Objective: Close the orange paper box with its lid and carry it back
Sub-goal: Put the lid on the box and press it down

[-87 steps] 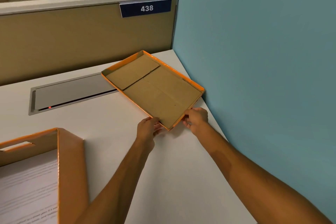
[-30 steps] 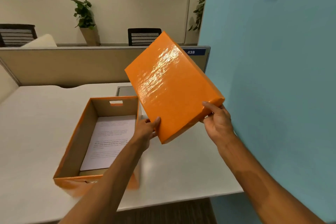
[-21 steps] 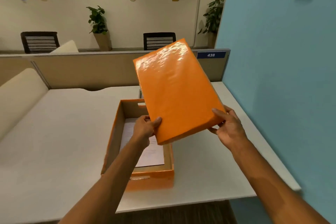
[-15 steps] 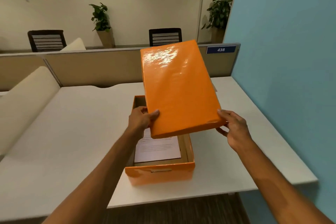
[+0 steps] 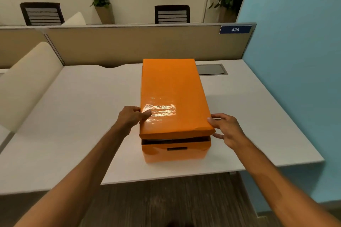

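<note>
The orange paper box [image 5: 175, 152] stands on the white desk [image 5: 73, 116] near its front edge, a dark handle slot in its near face. The glossy orange lid [image 5: 171, 94] lies over the box's top; at the near end a dark gap shows between lid and box, so that end sits slightly raised. My left hand [image 5: 132, 116] grips the lid's near left edge, thumb on top. My right hand [image 5: 226, 128] holds the near right corner, thumb on the edge and fingers spread beside the box. The box's contents are hidden.
A blue wall [image 5: 295, 79] runs along the desk's right side. A tan partition [image 5: 129, 44] with a "438" sign [image 5: 235, 29] closes the back. A grey cable hatch [image 5: 212, 69] lies behind the box. A cream divider [image 5: 25, 83] stands at left. Chairs and plants stand beyond.
The lid, first picked up from the desk and held tilted in the air, has come down flat onto the box. Both hands came down with it and still hold its near edge.
</note>
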`<state>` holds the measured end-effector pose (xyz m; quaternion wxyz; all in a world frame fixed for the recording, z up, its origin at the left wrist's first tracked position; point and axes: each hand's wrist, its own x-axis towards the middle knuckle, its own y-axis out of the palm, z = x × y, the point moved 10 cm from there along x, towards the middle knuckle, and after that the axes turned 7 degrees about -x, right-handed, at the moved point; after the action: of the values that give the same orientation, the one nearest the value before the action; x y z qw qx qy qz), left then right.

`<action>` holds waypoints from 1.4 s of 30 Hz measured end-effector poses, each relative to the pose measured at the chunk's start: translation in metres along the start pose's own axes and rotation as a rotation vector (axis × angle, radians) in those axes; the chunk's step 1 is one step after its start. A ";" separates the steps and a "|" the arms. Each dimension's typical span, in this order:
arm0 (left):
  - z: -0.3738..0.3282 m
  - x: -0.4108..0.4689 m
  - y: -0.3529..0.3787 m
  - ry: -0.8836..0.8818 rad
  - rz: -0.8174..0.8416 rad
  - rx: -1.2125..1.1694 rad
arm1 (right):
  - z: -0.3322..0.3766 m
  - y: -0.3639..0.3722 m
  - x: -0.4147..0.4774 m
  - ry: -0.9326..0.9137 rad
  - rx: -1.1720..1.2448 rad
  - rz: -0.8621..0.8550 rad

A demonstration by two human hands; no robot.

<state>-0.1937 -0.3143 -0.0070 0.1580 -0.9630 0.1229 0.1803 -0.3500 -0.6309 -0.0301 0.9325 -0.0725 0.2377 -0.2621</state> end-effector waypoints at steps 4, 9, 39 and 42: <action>0.021 0.002 0.003 -0.052 0.019 -0.019 | -0.012 0.007 -0.004 0.023 0.004 0.008; 0.034 0.003 0.008 -0.071 0.036 -0.035 | -0.023 0.008 -0.004 0.034 -0.028 -0.010; 0.059 0.020 0.016 -0.080 0.083 -0.164 | -0.040 0.011 0.003 0.017 -0.105 -0.016; 0.047 0.032 0.016 -0.059 0.091 -0.164 | -0.031 0.011 0.016 -0.003 -0.091 -0.016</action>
<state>-0.1837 -0.3181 -0.0647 0.0739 -0.9605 0.1464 0.2250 -0.3476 -0.6303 -0.0667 0.9265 -0.1172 0.2472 -0.2582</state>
